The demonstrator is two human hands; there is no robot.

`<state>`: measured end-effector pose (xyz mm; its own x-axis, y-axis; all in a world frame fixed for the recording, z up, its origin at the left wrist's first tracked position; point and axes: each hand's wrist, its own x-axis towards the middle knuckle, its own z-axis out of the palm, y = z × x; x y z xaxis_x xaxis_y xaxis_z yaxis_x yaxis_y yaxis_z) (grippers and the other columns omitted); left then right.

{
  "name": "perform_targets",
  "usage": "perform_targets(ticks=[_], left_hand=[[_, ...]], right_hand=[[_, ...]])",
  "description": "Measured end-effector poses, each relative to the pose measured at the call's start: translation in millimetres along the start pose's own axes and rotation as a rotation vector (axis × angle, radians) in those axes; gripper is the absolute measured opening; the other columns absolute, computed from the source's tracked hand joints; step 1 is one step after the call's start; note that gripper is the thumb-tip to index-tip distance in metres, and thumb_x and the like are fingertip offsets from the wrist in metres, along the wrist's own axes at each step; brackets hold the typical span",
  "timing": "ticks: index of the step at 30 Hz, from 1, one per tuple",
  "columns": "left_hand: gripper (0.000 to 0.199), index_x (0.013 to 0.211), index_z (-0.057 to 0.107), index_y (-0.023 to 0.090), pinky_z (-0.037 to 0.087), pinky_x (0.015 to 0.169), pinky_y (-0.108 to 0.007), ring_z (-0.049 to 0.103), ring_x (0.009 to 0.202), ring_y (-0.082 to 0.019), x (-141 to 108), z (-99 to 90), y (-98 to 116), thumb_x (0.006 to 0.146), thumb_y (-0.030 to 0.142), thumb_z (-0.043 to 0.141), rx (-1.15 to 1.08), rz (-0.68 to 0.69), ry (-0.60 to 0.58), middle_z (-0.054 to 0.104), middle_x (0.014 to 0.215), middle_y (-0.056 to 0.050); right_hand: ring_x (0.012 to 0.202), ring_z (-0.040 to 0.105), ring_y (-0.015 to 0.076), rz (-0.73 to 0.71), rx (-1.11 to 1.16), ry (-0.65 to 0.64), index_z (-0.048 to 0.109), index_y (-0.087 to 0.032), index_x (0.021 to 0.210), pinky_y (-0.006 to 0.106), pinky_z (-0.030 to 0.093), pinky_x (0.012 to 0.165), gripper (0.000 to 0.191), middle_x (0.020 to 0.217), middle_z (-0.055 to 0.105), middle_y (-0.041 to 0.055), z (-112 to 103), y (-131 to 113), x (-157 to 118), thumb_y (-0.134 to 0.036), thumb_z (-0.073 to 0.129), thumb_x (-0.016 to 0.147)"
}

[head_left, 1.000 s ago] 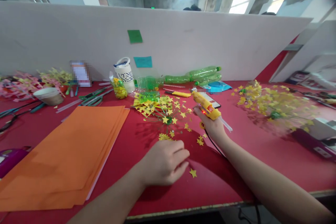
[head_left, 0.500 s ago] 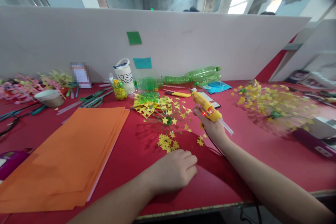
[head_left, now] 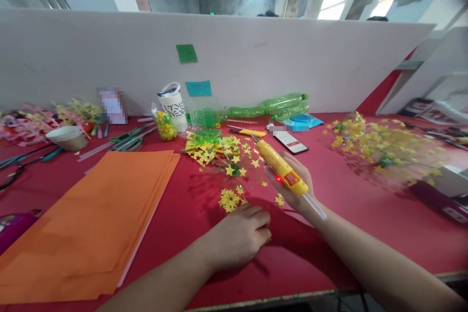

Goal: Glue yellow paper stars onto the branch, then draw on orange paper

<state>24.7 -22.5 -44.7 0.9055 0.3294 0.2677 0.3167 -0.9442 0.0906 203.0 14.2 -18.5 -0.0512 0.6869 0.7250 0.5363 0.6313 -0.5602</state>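
My right hand (head_left: 294, 180) is wrapped round a yellow glue gun (head_left: 280, 163), with its nozzle toward the upper left and a clear glue stick out of its back. Closed fingers show on my left hand (head_left: 243, 234), low over the red table just in front of a pile of yellow stars (head_left: 229, 200); what they hold, if anything, is hidden. Behind that pile stands a green-centred piece (head_left: 235, 169) with thin spokes tipped with yellow stars. More loose stars (head_left: 280, 199) lie beside my right hand.
Orange sheets (head_left: 91, 214) cover the left. At the back are a white cup (head_left: 174, 109), green bottles (head_left: 278, 105), a yellow cutter (head_left: 252, 132) and a phone (head_left: 290, 142). A finished-looking star spray (head_left: 385, 148) is at the right, scissors (head_left: 129, 139) at the left.
My right hand has come nearer with the glue gun, uncovering more of the phone. My left hand has shifted slightly left, its fingers still curled.
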Motion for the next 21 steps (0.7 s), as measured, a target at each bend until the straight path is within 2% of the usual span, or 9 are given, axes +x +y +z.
perform_targets(ticks=[4, 6, 8, 10, 12, 13, 16, 21], left_hand=[[0.015, 0.077, 0.058, 0.013, 0.042, 0.073, -0.033, 0.053, 0.08, -0.019, 1, 5.6, 2, 0.087, 0.018, 0.049, 0.064, 0.029, 0.007, 0.057, 0.083, -0.005], [0.014, 0.08, 0.06, 0.013, 0.043, 0.073, -0.033, 0.053, 0.08, -0.02, 1, 2.5, 1, 0.087, 0.017, 0.049, -0.031, -0.01, 0.063, 0.059, 0.084, -0.006], [0.014, 0.084, 0.062, 0.015, 0.043, 0.074, -0.031, 0.055, 0.081, -0.019, 2, -4.0, -1, 0.087, 0.018, 0.049, -0.266, -0.174, 0.202, 0.06, 0.085, -0.007], [0.013, 0.083, 0.062, 0.016, 0.044, 0.069, -0.028, 0.057, 0.076, -0.016, 3, -12.1, -3, 0.087, 0.021, 0.05, -0.633, -0.428, 0.355, 0.061, 0.081, -0.005], [0.014, 0.08, 0.059, 0.015, 0.043, 0.056, -0.023, 0.056, 0.06, -0.012, 3, -19.6, -6, 0.086, 0.024, 0.051, -1.079, -0.629, 0.408, 0.06, 0.072, -0.002], [0.015, 0.079, 0.059, 0.015, 0.04, 0.05, -0.021, 0.054, 0.053, -0.01, 3, -22.4, -7, 0.086, 0.025, 0.051, -1.287, -0.685, 0.407, 0.06, 0.069, -0.002], [0.016, 0.077, 0.06, 0.013, 0.036, 0.044, -0.017, 0.051, 0.047, -0.007, 2, -26.4, -8, 0.083, 0.027, 0.055, -1.705, -0.733, 0.425, 0.059, 0.065, -0.001], [0.012, 0.076, 0.062, 0.012, 0.036, 0.045, -0.014, 0.051, 0.048, -0.004, 1, -23.0, -11, 0.078, 0.023, 0.064, -1.924, -0.775, 0.509, 0.059, 0.061, 0.0]], right_hand=[[0.066, 0.054, 0.0137, -0.052, -0.001, 0.008, 0.054, -0.02, 0.072, 0.026, 0.044, 0.059, 0.008, 0.076, 0.055, 0.001, 0, -1, 1, -0.018, 0.062, 0.074], [0.069, 0.056, 0.0146, -0.055, -0.012, 0.006, 0.056, -0.02, 0.076, 0.027, 0.045, 0.061, 0.006, 0.078, 0.057, 0.0017, -1, -4, 0, -0.018, 0.061, 0.074], [0.072, 0.057, 0.0159, -0.06, -0.019, 0.004, 0.058, -0.021, 0.081, 0.028, 0.046, 0.063, 0.008, 0.081, 0.058, 0.0027, -3, -7, -1, -0.017, 0.061, 0.075], [0.072, 0.059, 0.0162, -0.068, -0.017, 0.002, 0.058, -0.021, 0.084, 0.028, 0.047, 0.064, 0.01, 0.082, 0.06, 0.003, -4, -12, -5, -0.016, 0.06, 0.075], [0.072, 0.059, 0.0161, -0.072, 0.001, -0.041, 0.057, -0.021, 0.086, 0.027, 0.047, 0.063, 0.012, 0.082, 0.061, 0.0029, -3, -16, -11, -0.018, 0.061, 0.075], [0.071, 0.059, 0.016, -0.077, 0.02, -0.081, 0.056, -0.022, 0.085, 0.027, 0.048, 0.063, 0.012, 0.082, 0.061, 0.0027, -1, -18, -14, -0.02, 0.062, 0.075], [0.069, 0.058, 0.0154, -0.097, 0.11, -0.209, 0.055, -0.022, 0.083, 0.026, 0.047, 0.062, 0.013, 0.081, 0.06, 0.0027, 3, -21, -21, -0.024, 0.064, 0.074], [0.071, 0.057, 0.0159, -0.126, 0.225, -0.278, 0.054, -0.021, 0.082, 0.027, 0.047, 0.064, 0.012, 0.079, 0.059, 0.0034, 6, -25, -22, -0.032, 0.059, 0.078]])
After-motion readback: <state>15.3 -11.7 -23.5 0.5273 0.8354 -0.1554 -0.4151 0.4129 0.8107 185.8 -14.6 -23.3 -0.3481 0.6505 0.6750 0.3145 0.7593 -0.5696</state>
